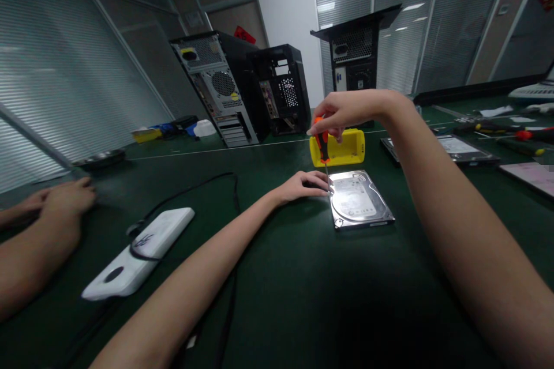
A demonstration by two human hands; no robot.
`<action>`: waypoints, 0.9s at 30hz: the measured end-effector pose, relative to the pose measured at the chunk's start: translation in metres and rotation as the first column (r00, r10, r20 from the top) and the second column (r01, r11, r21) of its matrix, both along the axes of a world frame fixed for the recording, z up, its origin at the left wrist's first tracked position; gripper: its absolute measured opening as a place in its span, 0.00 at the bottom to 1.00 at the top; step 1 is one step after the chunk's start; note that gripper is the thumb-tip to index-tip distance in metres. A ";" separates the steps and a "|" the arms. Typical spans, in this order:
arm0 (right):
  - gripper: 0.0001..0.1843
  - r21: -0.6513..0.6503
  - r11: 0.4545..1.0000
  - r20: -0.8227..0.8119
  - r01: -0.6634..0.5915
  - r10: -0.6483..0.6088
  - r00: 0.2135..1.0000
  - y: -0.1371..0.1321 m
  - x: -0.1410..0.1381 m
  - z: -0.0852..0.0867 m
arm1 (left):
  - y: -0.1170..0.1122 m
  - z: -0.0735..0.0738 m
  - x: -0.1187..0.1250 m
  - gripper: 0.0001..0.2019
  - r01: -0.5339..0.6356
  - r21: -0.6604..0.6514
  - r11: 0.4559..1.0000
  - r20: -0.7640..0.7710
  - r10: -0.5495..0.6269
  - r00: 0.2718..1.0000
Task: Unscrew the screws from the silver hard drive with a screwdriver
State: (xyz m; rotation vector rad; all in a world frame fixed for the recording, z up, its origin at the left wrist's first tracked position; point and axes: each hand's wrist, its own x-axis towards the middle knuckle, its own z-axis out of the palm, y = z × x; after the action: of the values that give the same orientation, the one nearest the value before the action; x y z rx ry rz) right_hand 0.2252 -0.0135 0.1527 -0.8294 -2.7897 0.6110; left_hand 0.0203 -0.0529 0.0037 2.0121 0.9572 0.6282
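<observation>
A person sits at a dark green surface (pixel 303 300), both bare forearms stretched out ahead. The right hand (pixel 341 112) is raised above the surface, with the fingertips pinching the orange handle of a small screwdriver (pixel 322 144). The screwdriver stands nearly upright, and its thin shaft points down at the far left corner of a silver hard drive (pixel 359 199). The drive lies flat in the middle of the surface, label side up.

The left hand (pixel 305 184) lies palm down just left of the drive. Its fingers are loosely together and their tips touch the drive's left edge near the screwdriver tip. It grips nothing.

Just behind the drive sits a small yellow tray (pixel 346 150), partly hidden by the screwdriver. To the right, a second drive (pixel 459 149) lies flat, with several hand tools (pixel 519 134) beyond it.

Nearer on the left rests a white device (pixel 138 253) with a black cable (pixel 194 184) looping away from it. At the far left edge, another person's hand (pixel 67 196) lies on the surface, fingers curled.

Along the back stand three computer cases: a grey tower (pixel 220 89) showing its rear panel, an open black tower (pixel 283 89) beside it, and a third case (pixel 357 52) further right.
</observation>
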 end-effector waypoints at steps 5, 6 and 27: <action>0.19 0.022 1.000 0.035 0.014 -0.015 0.999 -0.003 -0.001 0.002 | 0.000 -0.001 0.000 0.09 -0.022 -0.038 0.999 0.040 0.024 0.999; 0.19 0.021 1.000 0.037 0.016 -0.017 0.999 -0.002 -0.001 0.002 | 0.000 -0.001 -0.001 0.09 -0.030 -0.051 0.998 0.045 0.032 0.998; 0.24 0.095 0.992 0.125 0.086 -0.098 0.987 -0.002 -0.001 0.003 | 0.003 -0.004 -0.001 0.08 -0.033 -0.074 0.997 0.072 0.039 0.997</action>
State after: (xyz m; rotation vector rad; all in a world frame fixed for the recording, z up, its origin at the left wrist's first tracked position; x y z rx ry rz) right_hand 0.2245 -0.0153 0.1557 -1.0065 -2.8498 0.4278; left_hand 0.0190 -0.0496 -0.0004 1.8984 0.9609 0.6723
